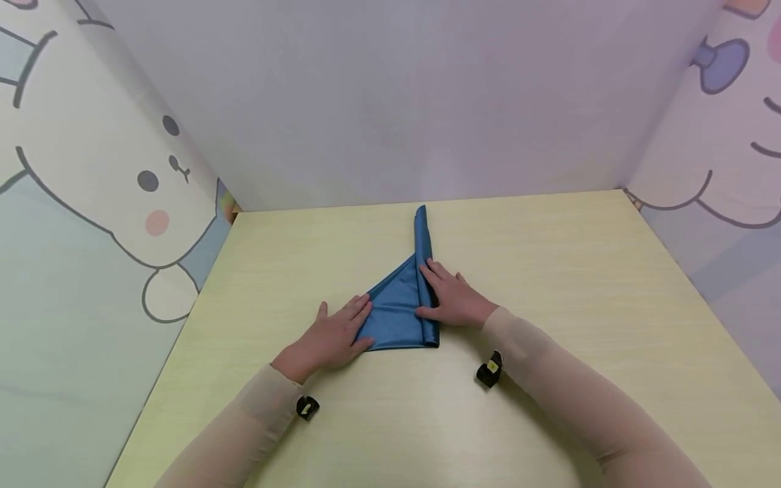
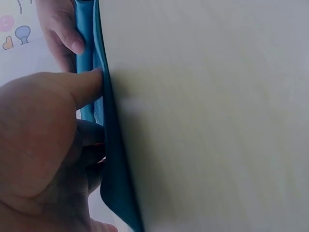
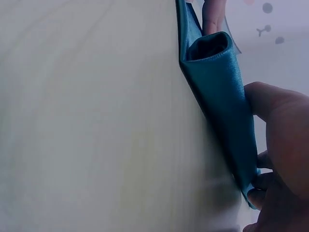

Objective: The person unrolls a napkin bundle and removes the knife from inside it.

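Observation:
A shiny blue cloth (image 1: 396, 315) lies on the table, folded to a slanting upper left edge. Its right side is rolled into a narrow tube (image 1: 422, 234) that sticks up past the rest toward the back. The tube's hollow near end shows in the right wrist view (image 3: 210, 46). My left hand (image 1: 332, 337) rests on the cloth's left corner, fingers stretched out and thumb on the lower edge. Across the roll lies my right hand (image 1: 454, 298), its fingers extended along the upper part and its thumb reaching over the lower part. Part of the roll is hidden under it.
The pale wooden table (image 1: 579, 271) extends around the cloth on all sides. A plain light wall (image 1: 396, 102) stands behind it, with cartoon-printed panels (image 1: 91, 156) at the sides. Small black wrist devices (image 1: 490, 369) hang under both sleeves.

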Demonstrator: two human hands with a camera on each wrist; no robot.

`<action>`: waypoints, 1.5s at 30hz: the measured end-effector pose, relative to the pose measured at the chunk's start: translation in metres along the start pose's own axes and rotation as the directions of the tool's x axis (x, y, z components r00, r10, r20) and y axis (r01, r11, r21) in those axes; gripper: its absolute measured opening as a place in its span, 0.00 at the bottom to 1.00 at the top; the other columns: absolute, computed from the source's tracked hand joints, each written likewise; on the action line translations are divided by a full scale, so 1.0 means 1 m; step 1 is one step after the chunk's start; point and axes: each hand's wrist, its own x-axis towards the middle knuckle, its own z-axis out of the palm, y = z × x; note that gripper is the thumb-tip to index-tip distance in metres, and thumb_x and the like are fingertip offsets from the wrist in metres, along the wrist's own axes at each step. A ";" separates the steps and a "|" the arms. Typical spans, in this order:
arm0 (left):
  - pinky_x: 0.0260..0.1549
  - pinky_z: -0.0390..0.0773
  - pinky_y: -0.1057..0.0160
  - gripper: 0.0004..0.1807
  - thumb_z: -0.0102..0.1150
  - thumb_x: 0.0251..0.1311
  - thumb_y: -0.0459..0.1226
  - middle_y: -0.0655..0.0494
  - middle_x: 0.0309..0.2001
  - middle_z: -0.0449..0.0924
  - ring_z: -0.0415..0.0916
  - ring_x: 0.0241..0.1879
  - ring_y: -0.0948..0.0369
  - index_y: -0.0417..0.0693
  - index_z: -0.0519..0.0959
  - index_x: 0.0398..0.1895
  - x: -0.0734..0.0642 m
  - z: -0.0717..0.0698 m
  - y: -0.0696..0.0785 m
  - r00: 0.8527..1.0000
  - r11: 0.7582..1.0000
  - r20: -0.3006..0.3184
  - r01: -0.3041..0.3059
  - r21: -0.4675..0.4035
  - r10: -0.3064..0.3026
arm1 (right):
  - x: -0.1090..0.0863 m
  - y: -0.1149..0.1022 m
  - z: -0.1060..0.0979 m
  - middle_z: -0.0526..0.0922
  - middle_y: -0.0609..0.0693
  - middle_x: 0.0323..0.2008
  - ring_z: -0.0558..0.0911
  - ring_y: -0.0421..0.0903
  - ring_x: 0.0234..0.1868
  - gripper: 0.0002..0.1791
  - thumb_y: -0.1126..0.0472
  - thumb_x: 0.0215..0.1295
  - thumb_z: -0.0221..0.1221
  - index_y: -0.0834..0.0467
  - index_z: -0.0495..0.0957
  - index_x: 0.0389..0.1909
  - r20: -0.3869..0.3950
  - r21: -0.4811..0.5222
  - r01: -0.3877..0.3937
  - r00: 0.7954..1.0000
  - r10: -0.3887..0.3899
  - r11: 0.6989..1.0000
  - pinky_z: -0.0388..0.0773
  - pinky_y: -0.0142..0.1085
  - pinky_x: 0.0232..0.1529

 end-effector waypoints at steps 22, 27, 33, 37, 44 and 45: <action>0.60 0.49 0.29 0.42 0.41 0.67 0.62 0.58 0.77 0.41 0.42 0.74 0.60 0.50 0.50 0.76 -0.006 0.009 -0.011 1.000 1.000 -0.011 0.020 -0.020 -0.020 | -0.001 -0.002 -0.003 0.42 0.55 0.76 0.46 0.54 0.75 0.52 0.40 0.63 0.58 0.58 0.41 0.77 0.030 0.052 -0.021 0.999 0.019 0.998 0.43 0.61 0.68; 0.60 0.49 0.29 0.42 0.43 0.67 0.62 0.57 0.77 0.42 0.43 0.74 0.60 0.50 0.51 0.76 -0.007 0.009 -0.013 1.000 1.000 -0.019 0.015 -0.022 -0.015 | -0.005 -0.002 -0.005 0.43 0.55 0.76 0.44 0.54 0.75 0.51 0.40 0.64 0.57 0.58 0.41 0.77 0.034 0.056 -0.036 0.999 0.034 0.998 0.42 0.61 0.68; 0.60 0.48 0.29 0.42 0.41 0.67 0.63 0.58 0.77 0.42 0.42 0.74 0.59 0.50 0.50 0.76 -0.009 0.009 -0.014 1.000 1.000 -0.010 0.009 -0.020 -0.010 | -0.010 0.002 -0.004 0.43 0.55 0.76 0.43 0.53 0.75 0.51 0.41 0.65 0.56 0.59 0.40 0.76 0.039 0.067 -0.051 0.998 0.048 0.996 0.41 0.60 0.68; 0.60 0.48 0.29 0.42 0.42 0.67 0.62 0.57 0.77 0.43 0.42 0.74 0.59 0.49 0.51 0.76 -0.011 0.008 -0.015 1.000 1.000 -0.017 0.009 -0.022 -0.009 | -0.011 0.006 -0.003 0.43 0.55 0.76 0.43 0.53 0.75 0.50 0.42 0.65 0.56 0.59 0.40 0.76 0.035 0.069 -0.042 0.999 0.040 0.997 0.41 0.59 0.69; 0.60 0.48 0.29 0.42 0.42 0.67 0.62 0.57 0.77 0.42 0.42 0.74 0.58 0.49 0.51 0.76 -0.012 0.009 -0.016 1.000 0.999 -0.020 0.002 -0.035 -0.003 | -0.013 0.009 -0.003 0.41 0.54 0.76 0.41 0.53 0.76 0.48 0.42 0.68 0.53 0.59 0.38 0.76 0.056 0.075 -0.031 0.998 0.027 0.997 0.39 0.59 0.69; 0.60 0.48 0.29 0.42 0.42 0.67 0.62 0.57 0.77 0.42 0.42 0.74 0.59 0.49 0.51 0.76 -0.012 0.009 -0.017 1.000 0.999 -0.020 0.003 -0.035 -0.004 | -0.013 0.008 -0.003 0.41 0.54 0.76 0.41 0.53 0.76 0.48 0.43 0.68 0.53 0.59 0.38 0.76 0.055 0.079 -0.030 0.998 0.025 0.996 0.39 0.60 0.69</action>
